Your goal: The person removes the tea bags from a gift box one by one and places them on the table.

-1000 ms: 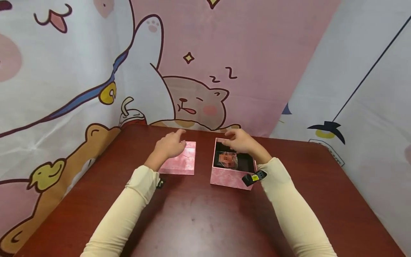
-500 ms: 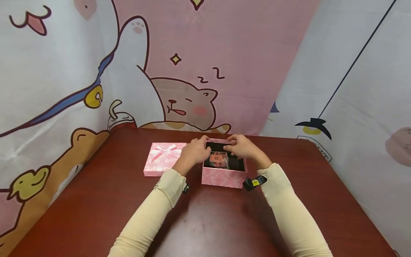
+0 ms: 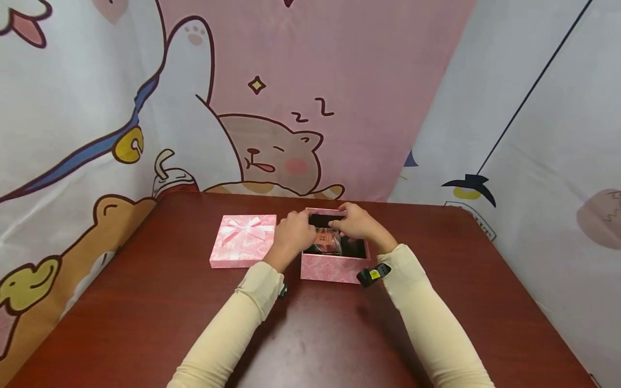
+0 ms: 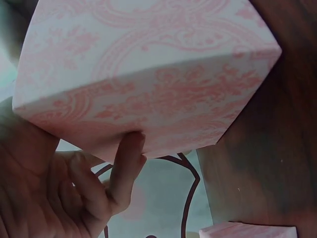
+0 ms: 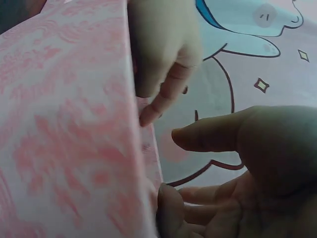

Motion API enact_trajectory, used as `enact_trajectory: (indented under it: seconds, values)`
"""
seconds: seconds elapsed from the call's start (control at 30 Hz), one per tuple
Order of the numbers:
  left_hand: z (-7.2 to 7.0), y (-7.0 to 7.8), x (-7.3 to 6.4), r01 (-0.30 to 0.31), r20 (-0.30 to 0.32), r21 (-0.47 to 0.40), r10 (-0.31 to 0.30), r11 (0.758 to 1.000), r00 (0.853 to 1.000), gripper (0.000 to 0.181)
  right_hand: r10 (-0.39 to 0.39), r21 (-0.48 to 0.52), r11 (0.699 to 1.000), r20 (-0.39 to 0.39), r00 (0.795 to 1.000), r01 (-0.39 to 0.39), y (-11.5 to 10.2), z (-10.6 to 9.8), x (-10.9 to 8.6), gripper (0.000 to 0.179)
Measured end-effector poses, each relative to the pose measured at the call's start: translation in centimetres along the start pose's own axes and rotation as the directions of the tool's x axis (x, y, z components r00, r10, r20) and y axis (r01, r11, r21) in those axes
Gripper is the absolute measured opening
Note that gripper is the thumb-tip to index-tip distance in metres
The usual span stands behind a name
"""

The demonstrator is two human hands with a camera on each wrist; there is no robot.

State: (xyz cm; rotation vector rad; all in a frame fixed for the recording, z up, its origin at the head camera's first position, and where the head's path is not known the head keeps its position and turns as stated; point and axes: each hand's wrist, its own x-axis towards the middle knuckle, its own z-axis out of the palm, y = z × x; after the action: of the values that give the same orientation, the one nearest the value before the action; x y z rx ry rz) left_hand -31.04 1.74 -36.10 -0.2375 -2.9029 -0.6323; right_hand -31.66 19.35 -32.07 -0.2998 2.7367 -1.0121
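Observation:
A pink patterned gift box (image 3: 335, 268) stands uncovered on the table, its dark inside showing. Within it lies a clear-wrapped packet with an orange label (image 3: 327, 241). My left hand (image 3: 292, 237) grips the box's left wall, thumb at the inner side; in the left wrist view a fingertip (image 4: 131, 144) presses the outer face. At the back right corner my right hand (image 3: 361, 223) holds the rim, its thumb over the opening and its curled fingers along the outside. The right wrist view shows that thumb (image 5: 208, 134) apart from the wall.
The matching pink lid (image 3: 242, 237) with a ribbon bow lies left of the box, close to my left wrist. Both stand on a dark red-brown table (image 3: 310, 334). A cartoon-printed cloth (image 3: 368, 108) hangs right behind the table's far edge.
My left hand has moved right, from over the lid to the left wall of the box, so the lid's bow shows. My right hand stays at the box. The head view has shifted.

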Motion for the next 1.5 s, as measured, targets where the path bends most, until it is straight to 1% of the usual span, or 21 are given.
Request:
enact_trajectory:
  seconds: [0.17,0.33,0.43,0.53,0.6,0.77,0.87,0.93,1.0,1.1,1.2,1.23,1.3,1.37,1.43,1.5]
  values:
    - [-0.2,0.2,0.0,0.013,-0.012,-0.009,-0.013,1.0,1.0,0.044,0.017,-0.039,0.999,0.021,1.0,-0.016,-0.3,0.9,1.0,0.049]
    - [0.0,0.2,-0.1,0.03,-0.003,0.011,-0.03,0.999,1.0,0.044,0.049,-0.098,0.994,0.036,0.998,-0.045,0.3,2.2,1.7,0.043]
    - [0.3,0.1,-0.3,0.028,0.003,0.018,-0.028,0.999,1.0,0.045,0.048,-0.078,0.996,0.069,0.996,-0.042,0.7,2.8,1.8,0.04]
    - [0.5,0.0,-0.3,0.019,-0.003,0.017,-0.019,1.0,1.0,0.045,0.049,-0.029,0.998,0.072,0.996,-0.047,0.9,3.0,1.6,0.044]
    - [0.5,0.0,-0.3,0.016,-0.012,0.014,-0.016,1.0,1.0,0.046,0.049,-0.02,0.999,0.04,0.998,-0.048,0.7,3.1,1.5,0.043]
    - [0.6,-0.2,-0.4,0.03,-0.035,0.013,-0.03,0.999,0.999,0.044,0.034,-0.027,0.999,-0.055,0.998,-0.036,0.1,3.1,1.4,0.03]
    - [0.6,-0.2,-0.5,0.037,-0.031,0.014,-0.036,0.999,0.999,0.044,0.029,-0.03,0.999,-0.11,0.994,-0.033,0.0,3.1,1.5,0.028]
    - [0.6,-0.1,-0.6,0.036,-0.027,0.008,-0.036,0.999,0.999,0.044,0.03,-0.003,1.0,-0.129,0.991,-0.031,0.2,3.2,1.6,0.029]
    - [0.6,0.0,-0.6,0.034,-0.023,-0.001,-0.034,0.999,0.999,0.045,0.024,0.025,0.999,-0.134,0.991,-0.021,0.4,3.3,1.7,0.028]
    - [0.7,0.2,-0.6,0.034,-0.021,-0.005,-0.034,0.999,0.999,0.045,-0.023,0.066,0.997,-0.096,0.995,0.03,0.7,3.5,1.7,0.022]
    - [0.7,0.3,-0.6,0.043,-0.021,-0.008,-0.043,0.999,0.999,0.046,-0.082,0.053,0.995,-0.076,0.994,0.086,0.7,3.4,1.7,0.019]
    - [0.7,0.3,-0.6,0.046,-0.021,-0.008,-0.046,0.999,0.999,0.047,-0.087,0.057,0.994,-0.075,0.993,0.091,0.7,3.4,1.6,0.019]
    - [0.7,0.3,-0.6,0.052,-0.021,-0.009,-0.052,0.999,0.998,0.047,-0.088,0.057,0.994,-0.088,0.992,0.094,0.5,3.1,1.5,0.021]
    - [0.7,0.3,-0.6,0.057,-0.023,-0.014,-0.057,0.998,0.998,0.046,-0.071,0.066,0.995,-0.106,0.992,0.079,0.5,2.6,1.2,0.023]
    - [0.7,0.2,-0.6,0.053,-0.028,-0.017,-0.054,0.998,0.998,0.046,-0.045,0.101,0.993,-0.114,0.992,0.057,0.4,1.9,0.9,0.025]
    - [0.7,0.2,-0.6,0.051,-0.033,-0.018,-0.051,0.999,0.998,0.045,-0.036,0.12,0.991,-0.118,0.992,0.05,0.6,1.1,0.5,0.027]
